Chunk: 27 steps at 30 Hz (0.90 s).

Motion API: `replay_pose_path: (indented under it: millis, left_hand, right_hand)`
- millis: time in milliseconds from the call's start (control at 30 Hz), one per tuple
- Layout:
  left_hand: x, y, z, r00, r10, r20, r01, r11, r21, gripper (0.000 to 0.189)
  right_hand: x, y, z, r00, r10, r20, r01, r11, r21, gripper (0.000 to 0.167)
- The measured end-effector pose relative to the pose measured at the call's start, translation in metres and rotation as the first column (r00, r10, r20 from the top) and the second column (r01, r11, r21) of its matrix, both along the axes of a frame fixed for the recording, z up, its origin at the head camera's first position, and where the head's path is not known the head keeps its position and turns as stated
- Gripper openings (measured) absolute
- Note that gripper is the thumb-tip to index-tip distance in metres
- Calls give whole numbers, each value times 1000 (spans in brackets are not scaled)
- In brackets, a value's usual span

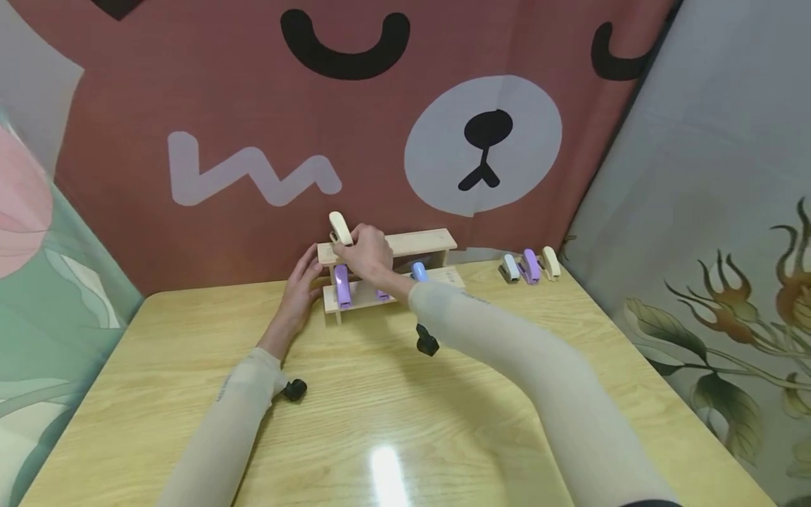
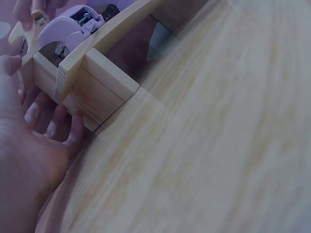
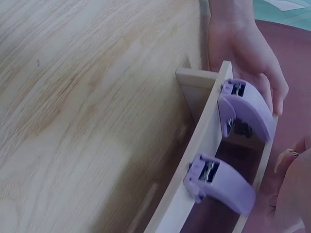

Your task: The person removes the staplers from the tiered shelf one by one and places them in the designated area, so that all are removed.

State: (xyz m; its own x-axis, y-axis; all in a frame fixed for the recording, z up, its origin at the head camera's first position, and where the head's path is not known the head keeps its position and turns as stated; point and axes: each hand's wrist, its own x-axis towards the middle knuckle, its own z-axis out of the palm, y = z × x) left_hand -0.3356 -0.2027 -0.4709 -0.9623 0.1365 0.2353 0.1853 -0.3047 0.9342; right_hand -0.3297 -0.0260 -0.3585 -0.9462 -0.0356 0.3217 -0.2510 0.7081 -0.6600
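Note:
A two-tier wooden rack stands at the table's back edge. My right hand pinches a cream stapler at the left end of the upper tier, its nose pointing up and back. My left hand rests against the rack's left end, fingers loosely bent along the side panel. On the lower tier, a purple stapler sits at the left; a second purple stapler is beside it, partly hidden by my right hand in the head view. A blue stapler is farther right.
To the right of the rack, a pale grey stapler, a purple stapler and a cream stapler stand in a row on the wooden table. A brown printed curtain hangs right behind the rack.

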Motion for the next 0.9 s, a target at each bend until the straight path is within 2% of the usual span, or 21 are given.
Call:
replay_pose_path:
  millis: [267, 667, 900]
  left_hand:
    - [-1, -1, 0, 999, 35, 9, -35, 999, -20, 58]
    - [6, 3, 0, 999, 33, 3, -33, 999, -39, 60]
    - [1, 2, -1, 999, 34, -5, -34, 999, -30, 60]
  right_hand:
    - [1, 23, 7, 1000, 2, -20, -1, 1000, 9, 29]
    - [7, 70, 12, 997, -71, -27, 70, 997, -17, 30]
    - [9, 102, 18, 990, -130, -50, 130, 992, 1, 33]
